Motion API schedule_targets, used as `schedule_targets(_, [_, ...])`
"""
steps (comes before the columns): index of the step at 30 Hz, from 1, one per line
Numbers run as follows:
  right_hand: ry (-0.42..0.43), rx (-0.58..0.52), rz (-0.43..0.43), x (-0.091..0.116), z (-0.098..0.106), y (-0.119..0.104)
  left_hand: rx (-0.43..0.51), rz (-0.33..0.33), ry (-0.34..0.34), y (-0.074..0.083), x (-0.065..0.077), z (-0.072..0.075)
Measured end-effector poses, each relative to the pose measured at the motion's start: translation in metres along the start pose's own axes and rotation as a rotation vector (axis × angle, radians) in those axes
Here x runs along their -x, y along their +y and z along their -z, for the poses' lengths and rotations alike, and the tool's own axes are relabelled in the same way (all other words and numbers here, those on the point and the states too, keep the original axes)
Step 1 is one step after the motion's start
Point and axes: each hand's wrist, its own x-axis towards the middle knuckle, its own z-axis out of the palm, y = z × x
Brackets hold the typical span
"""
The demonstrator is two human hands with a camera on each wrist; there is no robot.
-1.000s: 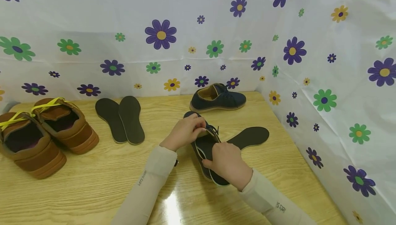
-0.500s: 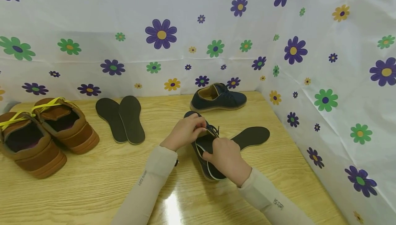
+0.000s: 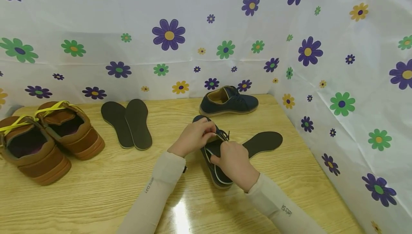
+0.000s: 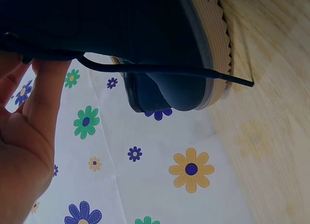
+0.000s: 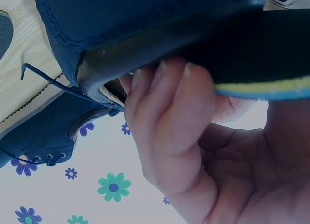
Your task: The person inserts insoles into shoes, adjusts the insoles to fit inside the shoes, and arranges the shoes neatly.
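A navy lace-up shoe stands on the table between both hands, toe pointing away. My left hand pinches its tongue at the laces, and in the left wrist view a loose lace hangs beside the fingers. My right hand grips a dark insole with a yellow and blue edge. The insole's front lies inside the shoe's opening, and its heel end shows near the shoe's back. How far the front reaches inside is hidden. Another dark insole lies flat just right of the shoe.
A second navy shoe stands behind, near the flowered cloth. Two dark insoles overlap left of centre. Brown shoes with yellow laces stand at far left. The cloth rises at the table's back and right.
My right hand has moved slightly forward and left with the insole, whose heel end has slid from beyond the shoe's back to within its rim. The left hand keeps its hold.
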Motion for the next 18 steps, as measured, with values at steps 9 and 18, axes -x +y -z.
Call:
schedule_targets(9, [0.046, 0.023, -0.003, -0.006, -0.006, -0.001, 0.001, -0.001, 0.004, 0.001, 0.000, 0.000])
schedule_targets(18, [0.055, 0.127, 0.015, 0.007, -0.006, -0.003, -0.004, -0.011, 0.005, 0.001, 0.000, 0.001])
